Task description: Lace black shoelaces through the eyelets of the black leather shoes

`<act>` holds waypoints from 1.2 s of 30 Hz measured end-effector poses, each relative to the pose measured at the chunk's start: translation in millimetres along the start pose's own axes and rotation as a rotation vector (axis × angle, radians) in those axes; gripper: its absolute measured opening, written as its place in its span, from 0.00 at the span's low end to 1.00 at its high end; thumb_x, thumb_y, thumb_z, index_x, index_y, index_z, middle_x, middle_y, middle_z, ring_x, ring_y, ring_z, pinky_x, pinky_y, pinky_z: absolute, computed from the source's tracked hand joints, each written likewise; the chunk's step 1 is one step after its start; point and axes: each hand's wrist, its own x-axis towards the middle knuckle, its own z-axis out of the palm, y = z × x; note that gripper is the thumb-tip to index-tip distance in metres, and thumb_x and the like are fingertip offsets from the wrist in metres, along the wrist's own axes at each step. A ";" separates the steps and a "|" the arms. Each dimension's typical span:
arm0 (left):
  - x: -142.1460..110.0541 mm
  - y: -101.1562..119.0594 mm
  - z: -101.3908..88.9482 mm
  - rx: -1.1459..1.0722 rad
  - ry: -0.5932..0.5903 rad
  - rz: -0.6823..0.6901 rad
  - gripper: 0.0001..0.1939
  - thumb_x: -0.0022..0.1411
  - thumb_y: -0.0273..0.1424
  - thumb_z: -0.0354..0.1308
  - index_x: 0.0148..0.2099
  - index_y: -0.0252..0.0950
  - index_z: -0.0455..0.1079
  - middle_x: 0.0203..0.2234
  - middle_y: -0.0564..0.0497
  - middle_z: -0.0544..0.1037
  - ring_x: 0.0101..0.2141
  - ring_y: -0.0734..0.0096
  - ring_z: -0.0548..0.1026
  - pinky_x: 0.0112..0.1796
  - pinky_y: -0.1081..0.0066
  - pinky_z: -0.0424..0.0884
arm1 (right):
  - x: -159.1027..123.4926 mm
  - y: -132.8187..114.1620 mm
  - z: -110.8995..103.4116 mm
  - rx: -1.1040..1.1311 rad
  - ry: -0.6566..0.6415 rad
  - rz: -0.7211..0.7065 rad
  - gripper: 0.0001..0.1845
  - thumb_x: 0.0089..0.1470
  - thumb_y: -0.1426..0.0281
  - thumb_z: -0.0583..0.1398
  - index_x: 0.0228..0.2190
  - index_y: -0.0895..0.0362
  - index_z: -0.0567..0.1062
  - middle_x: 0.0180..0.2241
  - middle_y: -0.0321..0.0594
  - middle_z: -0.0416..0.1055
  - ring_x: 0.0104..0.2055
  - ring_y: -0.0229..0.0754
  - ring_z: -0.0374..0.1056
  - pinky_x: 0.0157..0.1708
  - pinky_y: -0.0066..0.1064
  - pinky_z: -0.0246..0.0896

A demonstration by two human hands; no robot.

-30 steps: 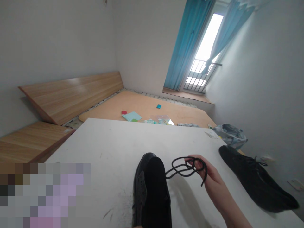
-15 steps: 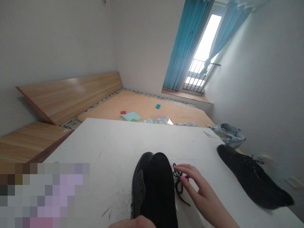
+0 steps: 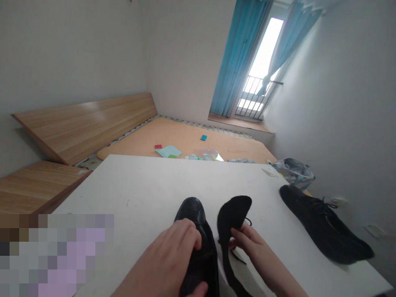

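Note:
A black leather shoe (image 3: 193,208) lies toe away from me at the front of the white table. My left hand (image 3: 173,251) grips its upper from the left, fingers curled over the top. Just to the right, my right hand (image 3: 247,243) pinches a thin black insole (image 3: 235,209) by its edge. The insole stands on its side and bends, its wide end uppermost. Partly hidden behind it and my fingers, a black shoelace (image 3: 239,259) lies on the table. The near ends of both shoe and insole run out of view.
Another black shoe (image 3: 324,222), laced, sits at the table's right edge. Beyond the white table (image 3: 148,177) are a bed (image 3: 179,130) with papers and small packets, and a clear plastic bag (image 3: 295,171). A wooden headboard (image 3: 93,123) leans at left.
The insole, earlier lying over the shoe, is now to its right in my right hand, which was at the shoelace. My left hand has come forward onto the shoe's upper.

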 end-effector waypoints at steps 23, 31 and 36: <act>42.0 6.4 -6.0 0.182 -0.130 -0.200 0.16 0.69 0.27 0.44 0.40 0.40 0.74 0.36 0.49 0.82 0.37 0.57 0.81 0.36 0.62 0.74 | -31.4 9.5 -4.0 -0.196 -0.321 -0.185 0.33 0.39 0.60 0.71 0.46 0.52 0.69 0.45 0.40 0.68 0.47 0.47 0.66 0.50 0.35 0.61; 52.5 -8.0 -8.5 0.059 -0.063 -0.306 0.12 0.69 0.31 0.48 0.47 0.41 0.72 0.36 0.48 0.82 0.39 0.58 0.80 0.39 0.64 0.71 | -37.6 -0.7 -14.5 -0.379 -0.148 -0.343 0.15 0.49 0.55 0.65 0.28 0.53 0.74 0.35 0.43 0.72 0.45 0.52 0.68 0.48 0.39 0.63; 49.6 -16.1 -8.8 0.025 -0.003 -0.189 0.10 0.65 0.24 0.48 0.45 0.41 0.66 0.39 0.52 0.77 0.38 0.65 0.77 0.38 0.69 0.69 | -52.8 -0.9 -19.0 -0.441 -0.067 -0.375 0.10 0.53 0.59 0.63 0.36 0.50 0.80 0.41 0.45 0.77 0.40 0.50 0.73 0.43 0.37 0.69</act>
